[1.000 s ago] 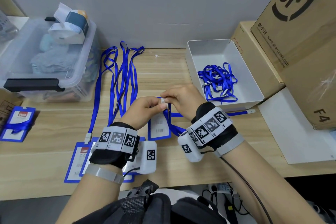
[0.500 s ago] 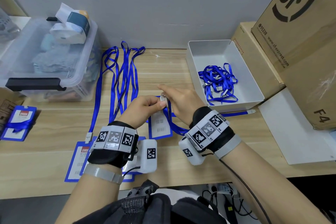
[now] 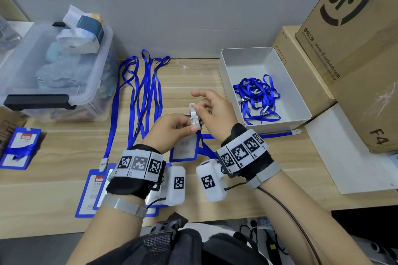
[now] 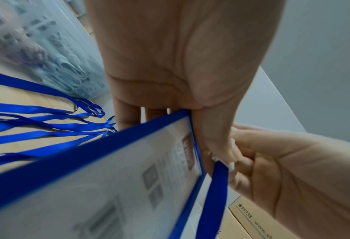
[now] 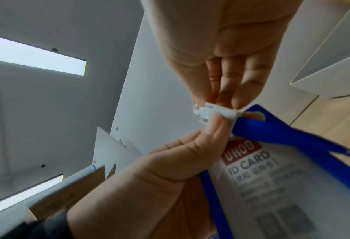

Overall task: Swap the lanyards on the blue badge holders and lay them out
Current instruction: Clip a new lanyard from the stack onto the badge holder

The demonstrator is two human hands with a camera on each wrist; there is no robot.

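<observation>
Both hands now raised off table: left hand (image 3: 172, 128) pinches badge holder (image 3: 184, 148), right hand (image 3: 215, 109) fingers pinch white clip (image 3: 194, 116); clip being worked, swap underway.

Small print on the held badge holder (image 5: 288, 186) blurred beyond reading, its lower part cut off by the right wrist view's edge, white clip (image 3: 193, 116) perhaps partly unlatched, badge holders (image 3: 94, 191) on the table half hidden under the left wrist.

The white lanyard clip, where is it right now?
In the head view the white clip is held above the table's middle, pinched between the left hand and right hand, just left of the white tray.
</observation>
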